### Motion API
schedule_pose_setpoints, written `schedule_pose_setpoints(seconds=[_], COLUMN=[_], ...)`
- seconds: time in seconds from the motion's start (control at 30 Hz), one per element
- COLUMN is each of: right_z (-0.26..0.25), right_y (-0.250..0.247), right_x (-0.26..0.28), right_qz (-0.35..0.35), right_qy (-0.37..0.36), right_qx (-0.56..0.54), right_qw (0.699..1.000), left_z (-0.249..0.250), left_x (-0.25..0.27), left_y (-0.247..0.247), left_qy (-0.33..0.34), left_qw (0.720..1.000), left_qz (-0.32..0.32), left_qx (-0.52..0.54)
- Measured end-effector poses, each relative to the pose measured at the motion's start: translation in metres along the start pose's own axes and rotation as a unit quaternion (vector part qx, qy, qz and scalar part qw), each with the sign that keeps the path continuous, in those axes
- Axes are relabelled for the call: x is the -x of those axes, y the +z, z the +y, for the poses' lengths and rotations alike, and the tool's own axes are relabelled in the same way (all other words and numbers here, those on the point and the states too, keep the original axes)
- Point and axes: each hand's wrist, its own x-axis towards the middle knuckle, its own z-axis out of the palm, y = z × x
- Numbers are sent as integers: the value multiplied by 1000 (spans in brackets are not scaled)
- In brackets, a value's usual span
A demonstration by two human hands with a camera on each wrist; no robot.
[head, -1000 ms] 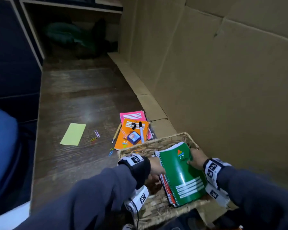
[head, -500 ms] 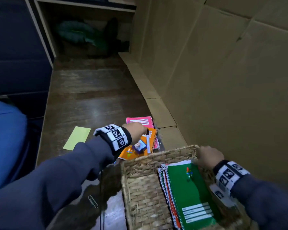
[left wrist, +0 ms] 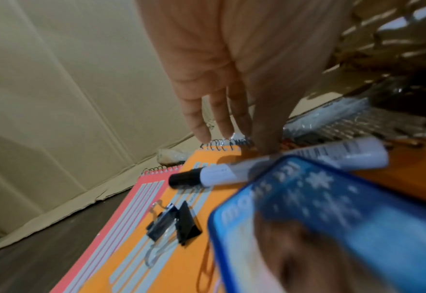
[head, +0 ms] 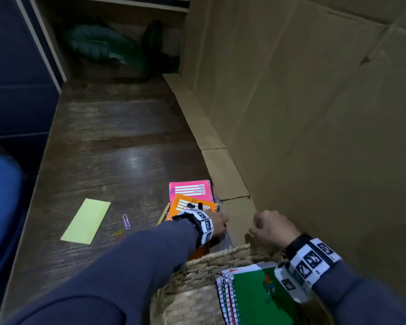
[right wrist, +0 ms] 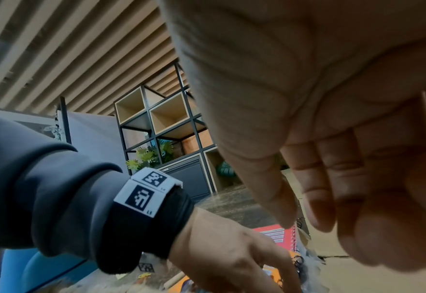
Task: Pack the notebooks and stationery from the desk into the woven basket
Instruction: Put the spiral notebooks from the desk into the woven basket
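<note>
The woven basket (head: 204, 266) sits at the near end of the desk (head: 108, 146), against the cardboard wall (head: 314, 113). Inside it lies a stack of spiral notebooks with the green notebook (head: 256, 296) on top, its binding toward the basket's left wall; red-edged covers show under it, but how many cannot be told. Just beyond the basket's far rim, the orange notebook (head: 185, 204) lies on the desk, partly overlapping the pink notebook (head: 190, 188) behind it. On the orange cover, in the left wrist view, rest a black binder clip (left wrist: 174, 222), a white marker with a black cap (left wrist: 232, 172) and a blue tin (left wrist: 332, 218) printed with snowflakes. The left hand (head: 217, 225) reaches down over this pile beyond the basket, fingers (left wrist: 217, 111) straight and extended, tips at the orange notebook's spiral edge, holding nothing that can be made out. The right hand (head: 272, 227) hovers above the basket's far rim, fingers loosely curled, empty. Left of the basket, farther out on the desk, lie a pencil (head: 162, 214) beside the orange notebook, a few coloured paper clips (head: 126, 221) and a yellow-green sticky pad (head: 86, 221).
</note>
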Motion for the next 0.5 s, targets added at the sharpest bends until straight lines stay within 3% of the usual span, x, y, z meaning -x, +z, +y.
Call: schedule_pose_setpoints(seconds=[0.13,0.2,0.3,0.5], right_z=[-14,-22,-32,-66], right_y=[-8,-11,-14,-7], right_x=[-24,-36,-56,-96], right_qz=[-9,-13,-26,-98], right_qy=[-14,-15,-19,-20], right_qx=[-21,-23,-9,8], right_qw=[1000,1000,999,995], left_z=[-5,-10,-21,-48], left_x=[-8,-8,4,55], left_y=[12,13,7,7], left_qy=[13,24,31,-51], left_qw=[995,993,984,994], left_qz=[52,34,-56,92], left_qx=[-88,-114,-165,-42])
